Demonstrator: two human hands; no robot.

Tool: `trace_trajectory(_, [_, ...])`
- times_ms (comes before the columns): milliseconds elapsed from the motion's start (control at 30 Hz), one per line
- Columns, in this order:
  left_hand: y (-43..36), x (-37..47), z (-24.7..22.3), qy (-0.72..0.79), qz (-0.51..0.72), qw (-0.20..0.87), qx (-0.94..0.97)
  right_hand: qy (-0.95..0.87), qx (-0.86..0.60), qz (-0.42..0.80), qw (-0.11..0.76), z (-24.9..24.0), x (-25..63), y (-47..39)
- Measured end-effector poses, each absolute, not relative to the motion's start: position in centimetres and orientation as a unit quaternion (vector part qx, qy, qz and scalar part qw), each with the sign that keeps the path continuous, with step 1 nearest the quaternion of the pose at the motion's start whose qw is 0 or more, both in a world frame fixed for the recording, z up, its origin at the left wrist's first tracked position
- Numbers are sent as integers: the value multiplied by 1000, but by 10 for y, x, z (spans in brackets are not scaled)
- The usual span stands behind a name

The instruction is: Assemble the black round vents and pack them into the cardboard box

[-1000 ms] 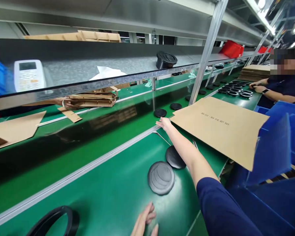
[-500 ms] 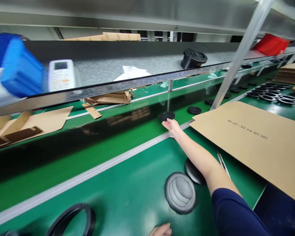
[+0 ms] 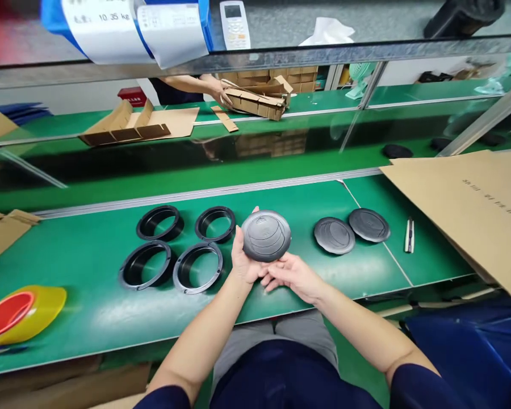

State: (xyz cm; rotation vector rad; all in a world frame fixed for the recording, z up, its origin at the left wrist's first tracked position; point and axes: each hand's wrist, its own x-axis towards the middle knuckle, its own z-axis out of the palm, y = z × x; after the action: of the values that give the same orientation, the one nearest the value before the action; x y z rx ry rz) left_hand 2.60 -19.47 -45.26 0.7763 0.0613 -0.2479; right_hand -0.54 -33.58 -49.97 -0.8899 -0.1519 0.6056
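My left hand (image 3: 243, 262) is closed around the left and lower edge of a round black air vent (image 3: 266, 236) with curved slats, its face turned up. Close under the vent's lower edge is my right hand (image 3: 292, 275), fingers loosely apart and stretched toward my left palm; it seems to touch the rim without gripping. Two more such vents, a nearer vent (image 3: 334, 235) and a farther vent (image 3: 368, 225), lie side by side on the green bench to the right. Several black rings, among them a front ring (image 3: 177, 272), stand on the left.
A utility knife (image 3: 409, 236) and a cardboard sheet (image 3: 464, 199) lie at the right. Yellow tape (image 3: 46, 312) is at the lower left. Behind a metal rail (image 3: 238, 191) runs a green belt (image 3: 196, 176) under an overhead shelf (image 3: 276, 57). Beyond, a co-worker's hand (image 3: 217, 90) holds cardboard dividers (image 3: 255, 102).
My right hand has come back from the belt to the vent in front of me. My left hand now holds that vent. The view has swung left, bringing the rings and tape into sight.
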Motion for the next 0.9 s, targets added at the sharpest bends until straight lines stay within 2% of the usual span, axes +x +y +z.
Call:
trace_trajectory(100, [-187, 15, -449, -6, -77, 921, 383, -94, -572, 174, 796, -510, -3, -342])
trace_trajectory(200, [-183, 10, -450, -34, -65, 918, 390, -78, -677, -98, 725, -504, 0, -360])
trace_trajectory(267, [-183, 7, -450, -46, -66, 916, 394, -124, -711, -256, 643, -493, -2, -367])
trace_trajectory(333, [-184, 5, -450, -51, -68, 913, 399, -214, -739, -332, 546, -483, -5, -367])
trace_trajectory(433, [-186, 4, -450, -50, -73, 913, 398, -290, -786, -352, 417, -478, -7, -358])
trace_trajectory(500, [-186, 5, -449, -46, -74, 916, 391, -298, -799, -355, 382, -479, -7, -353])
trace_trajectory(567, [-185, 7, -448, -40, -75, 919, 385, -327, -777, -348, 411, -479, -7, -353])
trace_trajectory(700, [-184, 11, -446, -29, -88, 926, 367, -316, -723, -325, 522, -467, 2, -365])
trace_trajectory(900, [-184, 16, -443, 14, -130, 930, 345, -316, -789, -302, 432, -469, 43, -366])
